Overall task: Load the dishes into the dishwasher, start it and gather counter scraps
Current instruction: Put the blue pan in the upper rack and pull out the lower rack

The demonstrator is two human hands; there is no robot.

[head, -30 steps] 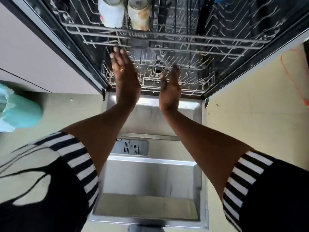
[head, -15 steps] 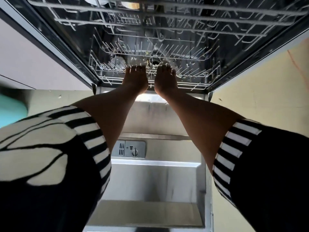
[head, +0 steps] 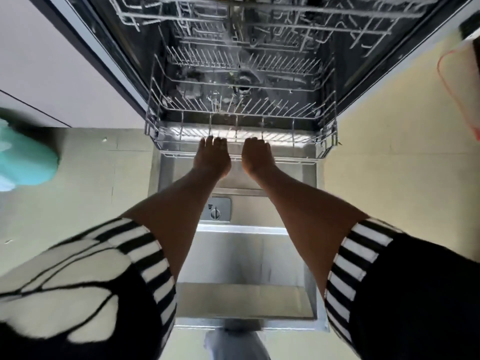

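The dishwasher stands open with its door folded down flat in front of me. Its wire lower rack juts out over the inner edge of the door and looks bare of dishes. My left hand and my right hand sit side by side at the middle of the rack's front rim, fingers curled over the wire. Above and further in, the upper rack is pushed inside; what it carries is cut off by the top of the frame.
A detergent dispenser with a round knob sits in the door panel between my forearms. White cabinet fronts flank the left side. A teal object lies on the floor at left, and a red-orange loop at right.
My hands left the upper rack, which went in with its mugs, and dropped to the lower rack's front rim. That rack has since slid out toward me over the door.
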